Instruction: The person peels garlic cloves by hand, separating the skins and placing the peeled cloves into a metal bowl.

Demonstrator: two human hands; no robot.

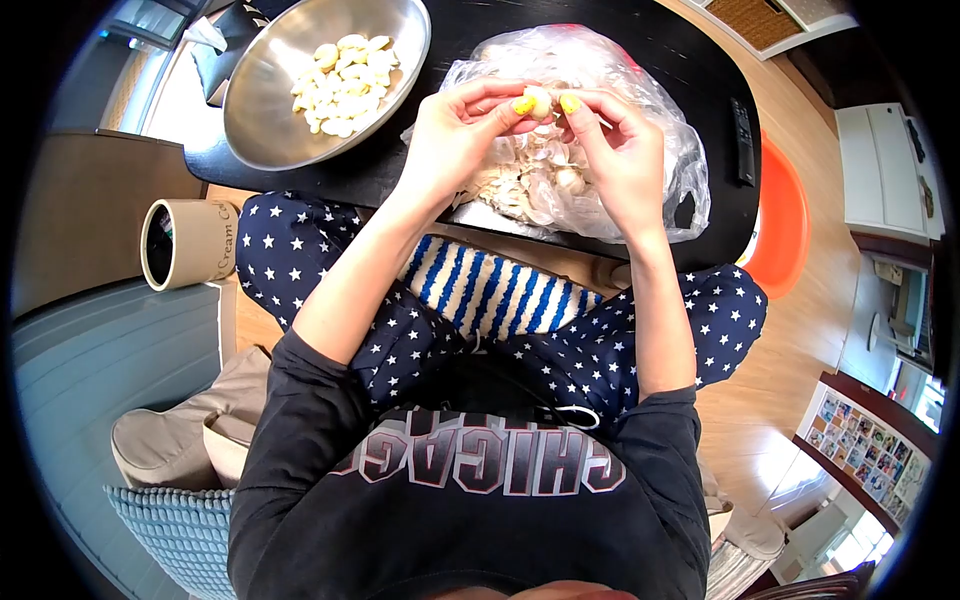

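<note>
A garlic clove is pinched between the fingertips of my left hand. My right hand meets it from the other side, thumb and forefinger pressed together at the clove's edge; any bit of skin between them is too small to make out. Beneath both hands lies a clear plastic bag, spread open, with papery garlic skins and a garlic bulb on it. To the left, a steel bowl holds many peeled garlic cloves.
The black table carries the bowl, the bag and a remote control near its right edge. Past that edge is an orange round-edged object. A cream canister stands at the left. A striped cloth lies between my legs.
</note>
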